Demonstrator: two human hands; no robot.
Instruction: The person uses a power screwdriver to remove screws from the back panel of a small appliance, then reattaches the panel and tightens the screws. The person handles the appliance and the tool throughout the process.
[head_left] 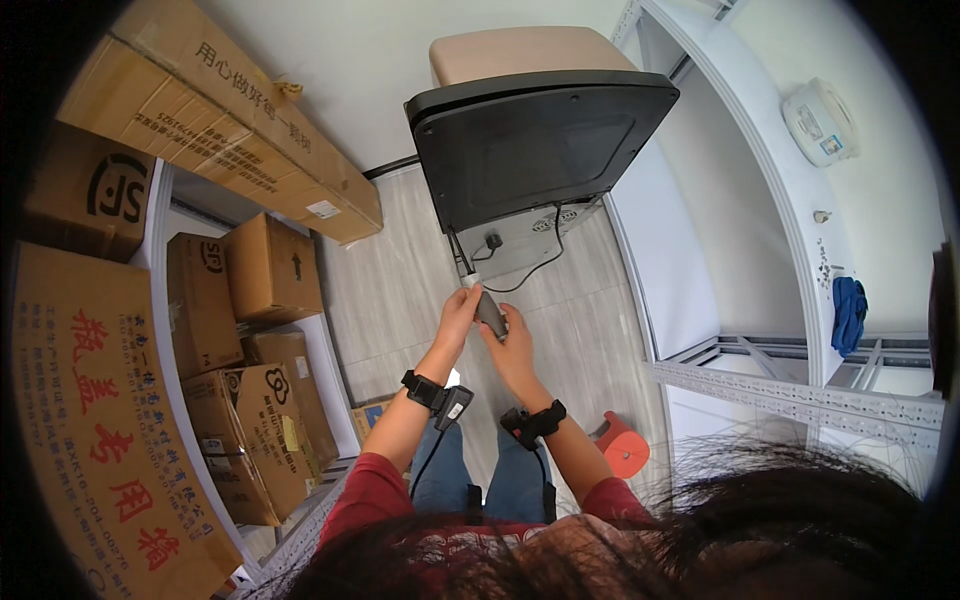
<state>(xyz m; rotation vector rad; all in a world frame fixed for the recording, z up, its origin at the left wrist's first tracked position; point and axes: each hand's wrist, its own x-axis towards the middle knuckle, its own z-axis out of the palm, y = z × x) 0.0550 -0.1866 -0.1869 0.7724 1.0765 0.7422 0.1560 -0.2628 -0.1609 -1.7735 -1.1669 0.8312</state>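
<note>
My left hand (461,314) is closed on the upper end of a dark grey handle-shaped piece (490,313), near its pale collar. Round the lower end of the same piece, the fingers of my right hand (513,350) are closed. Thin black rods or cords run from the collar up to the near left corner of a large black panel (530,150). A beige part (535,55) shows behind this panel. Under it a grey base (555,240) carries a black plug (493,241) and a looping black cable (545,263). What lies inside my grip is partly hidden.
Cardboard boxes (245,430) fill the left shelving, and a long carton (240,120) stands beside it. On the right, white shelving (780,200) holds a white round appliance (820,122) and a blue cloth-like item (849,316). A red stool (622,450) stands near my right forearm.
</note>
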